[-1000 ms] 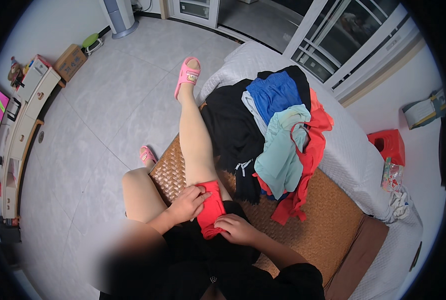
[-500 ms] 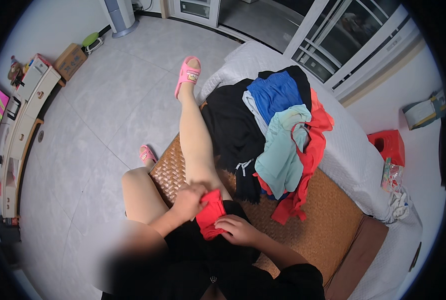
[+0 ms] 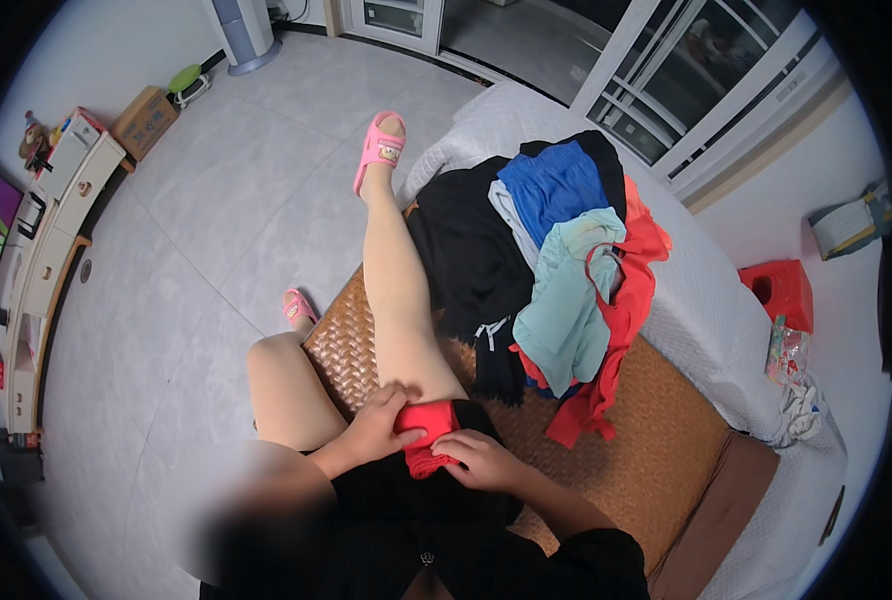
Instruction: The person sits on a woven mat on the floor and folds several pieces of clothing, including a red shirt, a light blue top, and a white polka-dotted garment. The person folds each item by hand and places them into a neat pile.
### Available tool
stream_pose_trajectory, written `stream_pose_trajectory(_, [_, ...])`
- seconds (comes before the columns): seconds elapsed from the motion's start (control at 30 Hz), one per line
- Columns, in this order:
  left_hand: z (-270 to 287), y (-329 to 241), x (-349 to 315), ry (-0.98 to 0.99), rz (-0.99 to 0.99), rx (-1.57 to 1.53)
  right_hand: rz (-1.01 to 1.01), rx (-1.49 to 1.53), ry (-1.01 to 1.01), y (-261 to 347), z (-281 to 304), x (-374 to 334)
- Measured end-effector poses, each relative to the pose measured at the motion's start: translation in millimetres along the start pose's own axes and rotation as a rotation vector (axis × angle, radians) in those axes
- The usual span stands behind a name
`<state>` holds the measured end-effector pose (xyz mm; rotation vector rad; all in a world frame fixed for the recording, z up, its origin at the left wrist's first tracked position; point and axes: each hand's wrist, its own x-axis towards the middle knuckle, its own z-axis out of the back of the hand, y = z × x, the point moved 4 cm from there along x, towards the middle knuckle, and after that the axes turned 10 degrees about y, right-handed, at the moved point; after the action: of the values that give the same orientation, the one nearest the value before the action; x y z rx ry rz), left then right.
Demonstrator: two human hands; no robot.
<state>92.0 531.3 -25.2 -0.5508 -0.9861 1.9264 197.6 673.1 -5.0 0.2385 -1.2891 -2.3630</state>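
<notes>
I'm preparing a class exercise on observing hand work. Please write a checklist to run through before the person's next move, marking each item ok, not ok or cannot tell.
1. Both hands on the cloth: ok; the left hand and right hand both touch the red cloth.
2. Cloth supported: ok; it lies on the person's lap.
3. Cloth apart from the heap: ok; it does not touch the heaped clothes.
4. Heap sorted: not ok; the blue garment, mint garment and black garment lie bunched together.
5. Cloth's inner layers flat: cannot tell; they are hidden.
</notes>
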Motion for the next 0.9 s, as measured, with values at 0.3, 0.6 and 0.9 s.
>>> stream_pose_trajectory(0.3, [-23, 26, -4, 0.549, 0.408, -0.814, 0.031, 0.039, -0.074, 8, 7, -4])
stream_pose_trajectory(0.6, [-21, 28, -1, 0.164, 0.694, -1.455, 0.184, -0.163, -0.079, 27, 30, 10])
stream_pose_trajectory(0.9, [-14, 1, 2, 0.145, 0.137, -0.849, -0.193, 0.062, -0.353, 15, 44, 15])
